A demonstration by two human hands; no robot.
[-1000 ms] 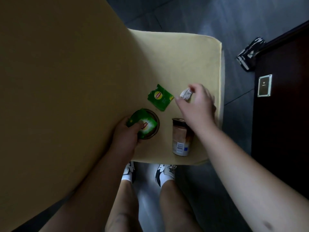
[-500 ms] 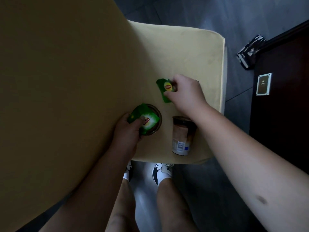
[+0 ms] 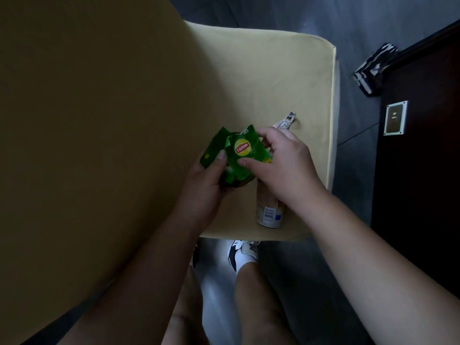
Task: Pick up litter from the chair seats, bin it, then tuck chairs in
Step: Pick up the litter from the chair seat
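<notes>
Over my shoes (image 3: pixel 242 252), I work at a yellow chair seat (image 3: pixel 261 78). My left hand (image 3: pixel 204 180) grips a dark cup (image 3: pixel 239 181) with a green wrapper (image 3: pixel 214 148) pinned under its thumb; my right hand (image 3: pixel 281 163) pinches a second Lipton wrapper (image 3: pixel 245 150) at the cup's mouth. To my mind, the job is stuffing this wrapper down inside, holding the cup level and pressing with the thumb. A can (image 3: pixel 268 210) stands just beside the cup, partly under my right wrist, easily toppled. Beyond my knuckles a crumpled white scrap (image 3: pixel 285 123) lies loose on the seat, near but ungripped.
</notes>
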